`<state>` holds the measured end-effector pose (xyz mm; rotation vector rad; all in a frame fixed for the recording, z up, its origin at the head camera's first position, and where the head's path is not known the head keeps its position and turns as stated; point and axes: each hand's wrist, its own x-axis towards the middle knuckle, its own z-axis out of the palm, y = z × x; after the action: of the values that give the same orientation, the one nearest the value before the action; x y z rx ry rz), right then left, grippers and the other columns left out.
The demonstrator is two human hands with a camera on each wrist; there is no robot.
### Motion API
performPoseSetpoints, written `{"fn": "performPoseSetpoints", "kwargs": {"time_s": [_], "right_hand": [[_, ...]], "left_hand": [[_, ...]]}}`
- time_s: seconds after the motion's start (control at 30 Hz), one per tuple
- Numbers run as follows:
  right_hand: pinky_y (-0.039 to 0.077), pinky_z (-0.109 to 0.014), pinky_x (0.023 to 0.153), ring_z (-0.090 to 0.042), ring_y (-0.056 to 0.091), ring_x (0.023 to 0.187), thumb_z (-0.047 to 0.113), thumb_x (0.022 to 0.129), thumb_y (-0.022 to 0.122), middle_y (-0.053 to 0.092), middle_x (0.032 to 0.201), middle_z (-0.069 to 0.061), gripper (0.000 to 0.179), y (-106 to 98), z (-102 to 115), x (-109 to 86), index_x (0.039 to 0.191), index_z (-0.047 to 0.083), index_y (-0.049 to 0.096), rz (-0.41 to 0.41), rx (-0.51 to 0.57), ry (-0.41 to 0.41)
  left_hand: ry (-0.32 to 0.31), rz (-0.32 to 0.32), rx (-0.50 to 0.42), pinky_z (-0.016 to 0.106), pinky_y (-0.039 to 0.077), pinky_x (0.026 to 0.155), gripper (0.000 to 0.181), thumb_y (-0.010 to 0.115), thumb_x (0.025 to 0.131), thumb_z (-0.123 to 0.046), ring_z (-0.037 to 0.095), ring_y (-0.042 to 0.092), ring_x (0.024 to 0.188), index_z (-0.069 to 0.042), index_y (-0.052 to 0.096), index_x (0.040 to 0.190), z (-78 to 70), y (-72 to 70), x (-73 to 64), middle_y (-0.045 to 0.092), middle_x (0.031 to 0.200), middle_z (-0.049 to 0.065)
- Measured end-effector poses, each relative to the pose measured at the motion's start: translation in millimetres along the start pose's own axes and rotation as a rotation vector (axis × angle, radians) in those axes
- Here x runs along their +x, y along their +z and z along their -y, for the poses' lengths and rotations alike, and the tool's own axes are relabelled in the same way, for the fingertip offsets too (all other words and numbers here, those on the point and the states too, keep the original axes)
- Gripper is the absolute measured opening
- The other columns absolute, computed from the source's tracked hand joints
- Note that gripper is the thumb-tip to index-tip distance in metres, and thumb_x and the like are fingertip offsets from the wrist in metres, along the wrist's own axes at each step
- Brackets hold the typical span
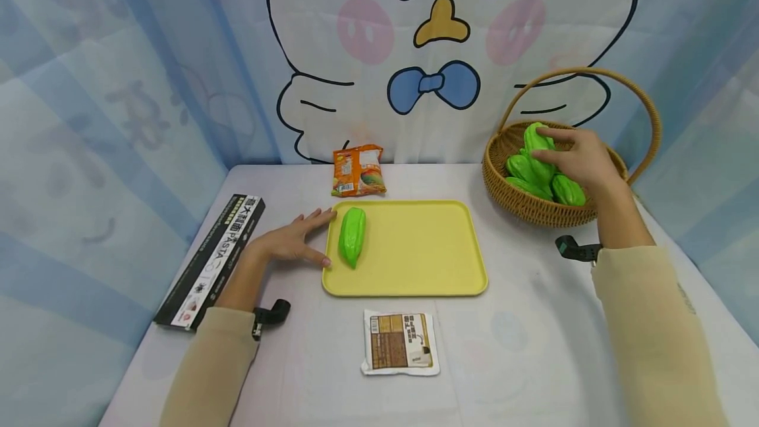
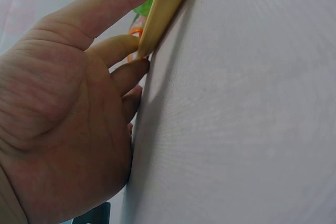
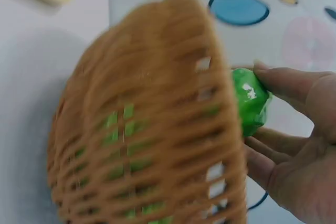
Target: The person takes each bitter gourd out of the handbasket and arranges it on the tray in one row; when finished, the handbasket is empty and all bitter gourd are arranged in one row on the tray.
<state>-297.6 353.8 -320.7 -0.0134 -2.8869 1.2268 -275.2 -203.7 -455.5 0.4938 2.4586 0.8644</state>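
Note:
My left hand (image 1: 294, 240) rests at the left edge of a yellow tray (image 1: 421, 249), fingers spread and touching its rim. In the left wrist view, the thumb and fingertips of this hand (image 2: 63, 98) meet the tray's side (image 2: 163, 14). One glossy green ridged gourd (image 1: 352, 237) lies at the tray's left end. Over a wicker basket (image 1: 522, 206), my right hand (image 1: 584, 157) holds another green gourd (image 1: 538, 140) between thumb and fingers. The right wrist view shows that gourd (image 3: 249, 100) just beyond the basket's rim. Several more green gourds (image 1: 567, 190) lie in the basket.
An orange snack packet (image 1: 358, 171) stands behind the tray. A white and brown food packet (image 1: 400, 343) lies in front of it. At the left is a long black pasta box (image 1: 210, 262). The basket's tall handle (image 1: 646, 104) arches behind my right hand.

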Motion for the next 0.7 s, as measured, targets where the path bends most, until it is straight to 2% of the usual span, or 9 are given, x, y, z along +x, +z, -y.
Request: {"fn": "performPoseSetpoints", "kwargs": {"time_s": [0.17,0.27,0.33,0.4,0.5,0.7], "right_hand": [[0.049,-0.051,0.113,-0.038,0.040,0.150,0.047,0.099,0.068,0.034,0.170,-0.002,0.064,10.4,20.8,-11.0,0.157,0.032,0.047,-0.057,0.047,-0.089],[0.051,-0.034,0.105,-0.034,0.042,0.149,0.042,0.099,0.069,0.040,0.167,0.001,0.060,19.1,31.6,-18.7,0.155,0.032,0.050,-0.082,0.091,-0.152],[0.051,-0.023,0.100,-0.029,0.044,0.147,0.038,0.100,0.070,0.042,0.165,0.000,0.058,25.6,37.7,-23.9,0.154,0.032,0.052,-0.088,0.129,-0.189],[0.053,-0.017,0.090,-0.021,0.053,0.137,0.033,0.100,0.070,0.046,0.161,-0.005,0.056,33.0,43.2,-28.8,0.154,0.030,0.053,-0.083,0.184,-0.212],[0.056,-0.012,0.081,-0.011,0.058,0.124,0.029,0.101,0.069,0.050,0.156,-0.012,0.055,44.8,50.4,-35.4,0.154,0.030,0.052,-0.075,0.249,-0.232],[0.054,-0.008,0.084,-0.019,0.054,0.131,0.020,0.102,0.068,0.050,0.156,-0.012,0.057,72.2,58.7,-42.6,0.156,0.028,0.050,-0.066,0.346,-0.279]], "left_hand": [[0.006,0.000,-0.001,0.078,-0.002,0.121,0.119,0.090,0.075,-0.052,0.051,-0.009,0.159,-0.033,0.019,0.168,2.4,-0.5,0.8,-0.001,0.177,0.011],[0.005,0.001,-0.001,0.078,-0.002,0.121,0.119,0.090,0.074,-0.052,0.051,-0.010,0.159,-0.033,0.019,0.168,1.9,-1.1,0.0,-0.001,0.177,0.011],[0.002,0.001,0.002,0.078,-0.002,0.122,0.119,0.090,0.074,-0.052,0.051,-0.010,0.159,-0.033,0.019,0.168,1.2,-1.4,-0.4,-0.001,0.177,0.011],[-0.003,0.001,0.004,0.078,-0.002,0.121,0.119,0.090,0.074,-0.052,0.051,-0.009,0.159,-0.034,0.019,0.168,0.5,-1.5,-0.1,-0.001,0.177,0.011],[-0.009,0.000,0.005,0.078,-0.001,0.121,0.119,0.090,0.074,-0.052,0.051,-0.009,0.159,-0.034,0.019,0.168,-0.8,-1.9,-0.2,-0.001,0.177,0.011],[-0.008,0.002,-0.001,0.078,-0.002,0.121,0.119,0.090,0.074,-0.052,0.051,-0.009,0.159,-0.034,0.019,0.168,-1.3,-1.3,-0.9,-0.001,0.177,0.010]]}}
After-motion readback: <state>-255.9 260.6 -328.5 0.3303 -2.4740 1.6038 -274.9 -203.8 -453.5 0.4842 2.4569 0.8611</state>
